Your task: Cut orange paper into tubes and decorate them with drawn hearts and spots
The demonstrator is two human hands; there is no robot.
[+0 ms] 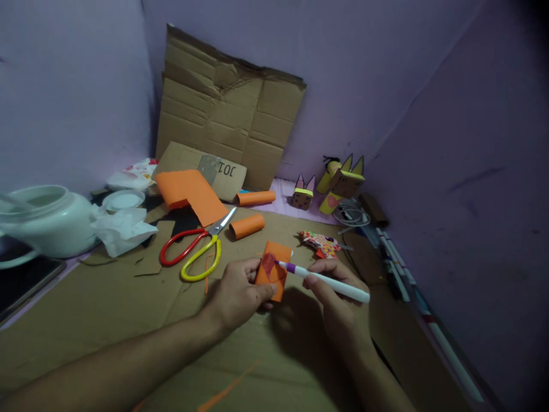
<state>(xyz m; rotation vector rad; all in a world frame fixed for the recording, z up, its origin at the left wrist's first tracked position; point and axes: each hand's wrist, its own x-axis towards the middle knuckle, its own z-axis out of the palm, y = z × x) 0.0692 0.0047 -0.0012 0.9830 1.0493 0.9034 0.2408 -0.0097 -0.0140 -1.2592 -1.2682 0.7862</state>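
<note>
Two hands [240,292], two orange rolls [247,227], one scissors [213,230]

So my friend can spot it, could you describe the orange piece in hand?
On the flat cardboard base, find the scissors; to their right, the left hand holds the orange paper piece. Unlike the two orange paper rolls beyond it, this one bears a dark reddish patch.

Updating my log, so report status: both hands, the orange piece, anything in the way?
Left hand gripping orange piece. Right hand holding marker, tip at the piece's dark patch. Nothing visible between marker and piece; scissors off to the left.
</note>
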